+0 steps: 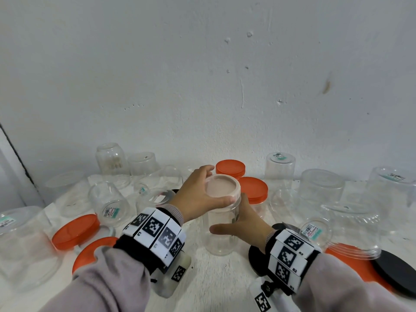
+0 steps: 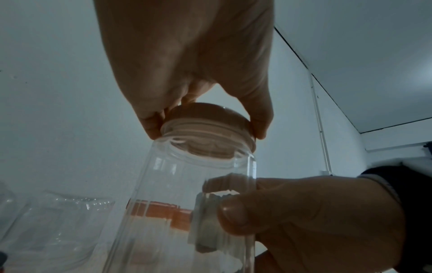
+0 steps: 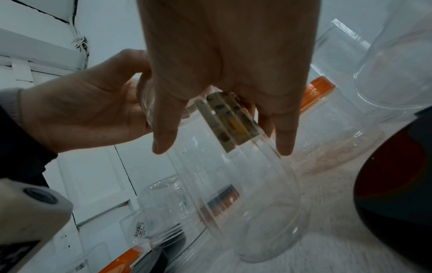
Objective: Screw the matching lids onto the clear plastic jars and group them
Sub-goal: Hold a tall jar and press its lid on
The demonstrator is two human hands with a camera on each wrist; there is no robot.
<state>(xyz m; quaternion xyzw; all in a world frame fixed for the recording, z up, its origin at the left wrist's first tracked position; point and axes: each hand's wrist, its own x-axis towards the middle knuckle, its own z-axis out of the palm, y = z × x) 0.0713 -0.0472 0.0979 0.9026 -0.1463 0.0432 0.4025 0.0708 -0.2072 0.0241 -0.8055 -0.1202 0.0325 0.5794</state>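
A tall clear jar [image 1: 221,233] stands upright on the white table in the middle of the head view. A pale pink lid [image 1: 222,188] sits on its mouth. My left hand [image 1: 202,194] grips that lid from the left, fingers and thumb curled round its rim [image 2: 205,125]. My right hand [image 1: 240,224] wraps the jar's body below, thumb in front, fingers behind over a label [image 3: 231,120]. In the left wrist view the lid [image 2: 205,125] sits on the jar's threaded neck [image 2: 201,153], and the right hand's thumb [image 2: 233,212] presses the jar wall.
Several clear jars stand upside down around, such as one [image 1: 110,163] at the back left and one [image 1: 322,190] on the right. Two orange-lidded jars [image 1: 253,190] stand just behind. Loose orange lids [image 1: 75,230] lie front left, black lids [image 1: 394,273] front right.
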